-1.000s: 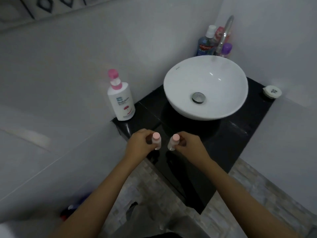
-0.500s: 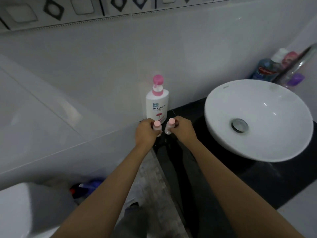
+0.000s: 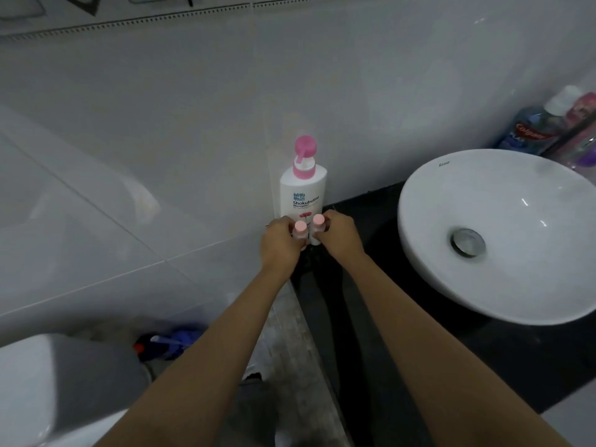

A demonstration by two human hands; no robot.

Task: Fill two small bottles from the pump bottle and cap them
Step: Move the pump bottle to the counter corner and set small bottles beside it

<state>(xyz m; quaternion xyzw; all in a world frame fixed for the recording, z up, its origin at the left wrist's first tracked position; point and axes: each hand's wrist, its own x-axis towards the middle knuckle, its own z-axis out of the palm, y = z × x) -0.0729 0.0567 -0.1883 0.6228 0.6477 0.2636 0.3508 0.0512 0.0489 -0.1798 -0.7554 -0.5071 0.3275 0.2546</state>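
A white pump bottle (image 3: 302, 188) with a pink pump head stands against the tiled wall at the left end of the black counter (image 3: 380, 227). Directly in front of it I hold two small bottles with pale pink caps, side by side and upright. My left hand (image 3: 280, 243) is shut on the left small bottle (image 3: 300, 228). My right hand (image 3: 339, 235) grips the right small bottle (image 3: 317, 224). Both caps are on. The small bottles' lower parts are mostly hidden by my fingers.
A white basin (image 3: 503, 233) with a metal drain fills the counter's right side. Mouthwash (image 3: 529, 130) and other bottles stand behind it by the tap. Below left are a white toilet tank (image 3: 58, 388) and a blue-and-red item (image 3: 171, 345) on the floor.
Both hands carried the small bottles from the counter's front edge up to the pump bottle. The view has swung left, so the basin now sits at the right.
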